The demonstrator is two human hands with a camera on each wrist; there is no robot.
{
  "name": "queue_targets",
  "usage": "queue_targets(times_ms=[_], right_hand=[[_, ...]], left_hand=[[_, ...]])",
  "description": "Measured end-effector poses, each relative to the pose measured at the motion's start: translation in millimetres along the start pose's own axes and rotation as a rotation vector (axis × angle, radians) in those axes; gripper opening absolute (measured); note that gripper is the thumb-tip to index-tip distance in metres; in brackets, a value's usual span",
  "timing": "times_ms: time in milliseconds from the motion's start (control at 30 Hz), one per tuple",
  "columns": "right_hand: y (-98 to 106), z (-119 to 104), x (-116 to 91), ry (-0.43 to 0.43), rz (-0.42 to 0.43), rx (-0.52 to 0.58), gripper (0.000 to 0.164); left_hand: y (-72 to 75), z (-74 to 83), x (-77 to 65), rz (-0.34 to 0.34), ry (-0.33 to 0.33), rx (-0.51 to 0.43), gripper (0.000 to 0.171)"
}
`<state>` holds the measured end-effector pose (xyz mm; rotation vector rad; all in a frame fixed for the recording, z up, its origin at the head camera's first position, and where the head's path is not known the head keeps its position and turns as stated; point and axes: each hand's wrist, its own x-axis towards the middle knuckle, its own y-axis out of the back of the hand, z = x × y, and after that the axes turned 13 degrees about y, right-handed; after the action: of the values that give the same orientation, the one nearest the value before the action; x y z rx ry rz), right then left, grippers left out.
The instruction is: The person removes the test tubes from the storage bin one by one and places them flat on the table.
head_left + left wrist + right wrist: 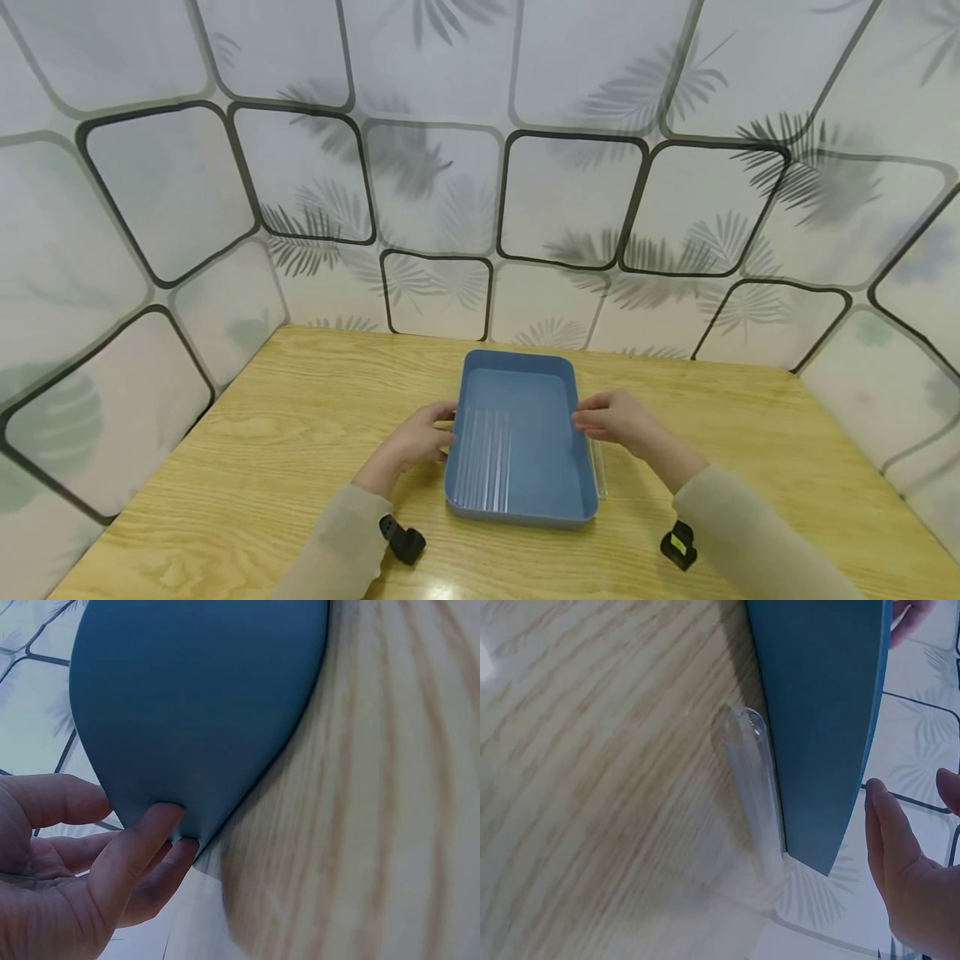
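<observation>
A blue rectangular tray [551, 467] sits on the wooden table, with several clear test tubes [483, 467] lying side by side along its left part. My left hand [420, 437] is at the tray's left side; in the left wrist view its fingertips [171, 814] rest against the outer wall. Over the right rim is my right hand [618, 421], fingers extended and nothing visible in them. Just outside the right wall another clear tube [754, 780] lies on the table, partly below the right hand in the head view.
The light wooden table [322, 400] spreads out on both sides of the tray. Behind and at the sides rise pale curtains [442, 192] with a leaf and frame pattern. Each wrist carries a small black camera [405, 542].
</observation>
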<state>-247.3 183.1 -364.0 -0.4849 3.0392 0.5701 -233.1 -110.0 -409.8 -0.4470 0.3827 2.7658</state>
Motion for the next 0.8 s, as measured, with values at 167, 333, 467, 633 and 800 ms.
queue_targets(times_ms=[167, 333, 467, 633, 800], right_hand=[[-4.2, 5.6, -1.3, -0.015, -0.009, -0.002, 0.044], [-5.3, 7.3, -1.9, -0.014, -0.016, 0.01, 0.045], [-5.6, 7.2, -1.3, -0.007, -0.02, 0.019, 0.046], [-8.7, 5.9, -0.3, -0.002, -0.02, 0.013, 0.045], [-15.3, 3.9, 0.1, -0.004, -0.036, 0.0, 0.045]], left_hand=[[-0.2, -1.2, 1.0, -0.004, 0.003, -0.003, 0.052], [-0.4, -1.3, 0.5, -0.002, 0.003, 0.0, 0.052], [0.3, -0.8, 0.1, 0.002, 0.01, -0.001, 0.052], [1.0, -0.8, 0.5, 0.004, 0.008, 0.0, 0.053], [0.7, -0.4, 1.5, 0.004, 0.006, 0.002, 0.054]])
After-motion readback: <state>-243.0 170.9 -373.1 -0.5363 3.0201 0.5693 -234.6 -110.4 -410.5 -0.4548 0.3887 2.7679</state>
